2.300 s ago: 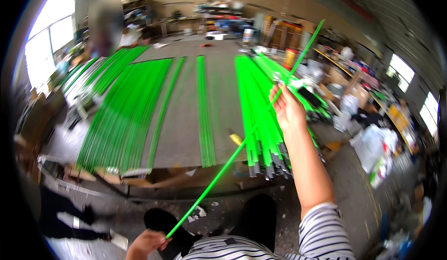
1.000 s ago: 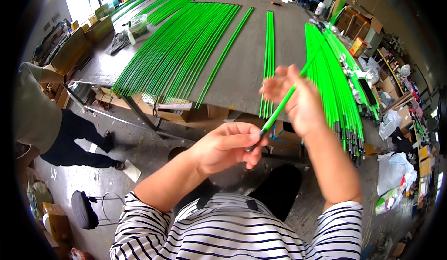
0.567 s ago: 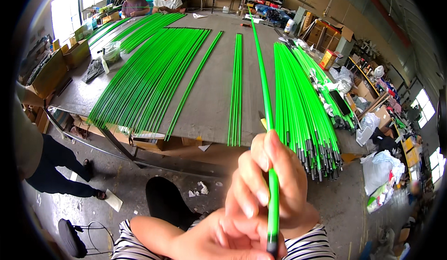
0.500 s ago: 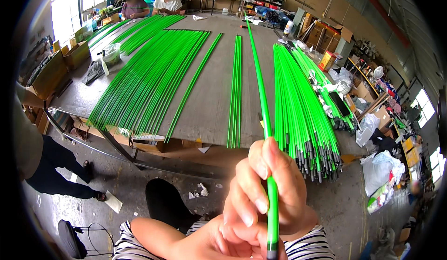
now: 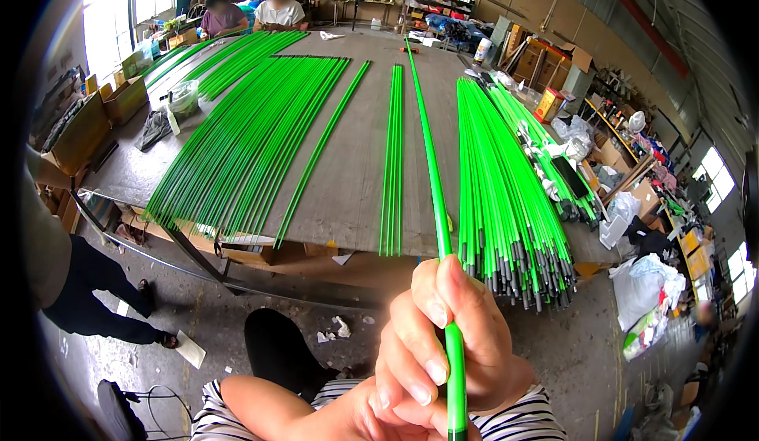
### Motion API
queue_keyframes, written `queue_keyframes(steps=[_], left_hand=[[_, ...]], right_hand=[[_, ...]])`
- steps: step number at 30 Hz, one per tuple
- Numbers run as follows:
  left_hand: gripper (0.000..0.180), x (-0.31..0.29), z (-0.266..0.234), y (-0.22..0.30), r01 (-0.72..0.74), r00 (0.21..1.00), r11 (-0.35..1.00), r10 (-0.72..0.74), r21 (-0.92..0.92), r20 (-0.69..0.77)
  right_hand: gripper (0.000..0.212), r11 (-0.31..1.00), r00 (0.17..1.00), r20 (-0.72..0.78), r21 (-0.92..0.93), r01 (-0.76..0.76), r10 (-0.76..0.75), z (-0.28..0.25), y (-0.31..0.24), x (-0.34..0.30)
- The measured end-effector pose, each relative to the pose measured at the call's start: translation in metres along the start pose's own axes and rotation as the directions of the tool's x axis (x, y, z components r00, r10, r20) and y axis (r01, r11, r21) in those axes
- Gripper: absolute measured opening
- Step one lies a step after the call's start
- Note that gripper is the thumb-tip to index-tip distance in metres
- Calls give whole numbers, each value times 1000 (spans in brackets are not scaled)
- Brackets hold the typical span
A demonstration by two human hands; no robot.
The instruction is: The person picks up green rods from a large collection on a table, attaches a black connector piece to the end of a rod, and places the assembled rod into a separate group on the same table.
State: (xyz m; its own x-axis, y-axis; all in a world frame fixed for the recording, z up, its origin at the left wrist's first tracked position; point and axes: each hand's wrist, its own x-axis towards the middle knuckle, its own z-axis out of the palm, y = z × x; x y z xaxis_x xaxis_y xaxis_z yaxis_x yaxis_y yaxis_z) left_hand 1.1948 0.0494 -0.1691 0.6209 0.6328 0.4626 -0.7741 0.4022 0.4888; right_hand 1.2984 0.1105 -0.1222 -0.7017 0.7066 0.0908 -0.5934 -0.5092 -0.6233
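A long tapered green rod (image 5: 436, 188) points away from me over the table, its thicker end toward me and its thin tip far off. My right hand (image 5: 447, 338) is closed round the thick part, thumb and fingers wrapping it. Below, partly cut off by the lower edge, my left hand (image 5: 387, 411) is closed at the rod's butt; some of its fingers are hidden behind my right hand. Beyond my hands, several thin green rods (image 5: 392, 164) lie side by side. To their right is a thick pile of green rods with dark ends (image 5: 506, 196).
A wide row of green rods (image 5: 253, 133) covers the left of the grey table (image 5: 340, 180). A phone (image 5: 569, 176) lies on rods at the right. Two people (image 5: 279, 10) sit at the far side; another person (image 5: 87, 283) stands at left. White sacks (image 5: 644, 287) are at right.
The held rod and both hands sit slightly lower in view, and the rod's tip has dropped a little. Its dark butt band has mostly slipped past the lower edge. Both hands keep their hold.
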Motion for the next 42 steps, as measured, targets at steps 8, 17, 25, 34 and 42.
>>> queue_keyframes(steps=[8, 17, 25, 34, 42], left_hand=[[25, 1, 2, 2, 45, 999, 998, -45, -42, -19], [24, 10, -10, -10, 73, 997, 996, -72, -48, 24], [24, 13, -17, -16, 88, 996, 995, -87, -46, 34], [24, 16, -22, -18, 87, 996, 995, -85, -47, 31], [24, 3, -12, -8, 24, 997, 997, -19, 68, -76]], right_hand=[[31, 976, 997, 77, 217, 13, -30, -3, 5, 5], [34, 965, 1000, -8, 263, 1, 1, -4, 10, 10], [35, 948, 1000, 9, 319, -15, 13, 1, 7, 13], [36, 923, 999, 9, 384, -42, 42, -3, 11, 17], [38, 902, 994, 103, 432, -4, -45, -9, 11, 21]])
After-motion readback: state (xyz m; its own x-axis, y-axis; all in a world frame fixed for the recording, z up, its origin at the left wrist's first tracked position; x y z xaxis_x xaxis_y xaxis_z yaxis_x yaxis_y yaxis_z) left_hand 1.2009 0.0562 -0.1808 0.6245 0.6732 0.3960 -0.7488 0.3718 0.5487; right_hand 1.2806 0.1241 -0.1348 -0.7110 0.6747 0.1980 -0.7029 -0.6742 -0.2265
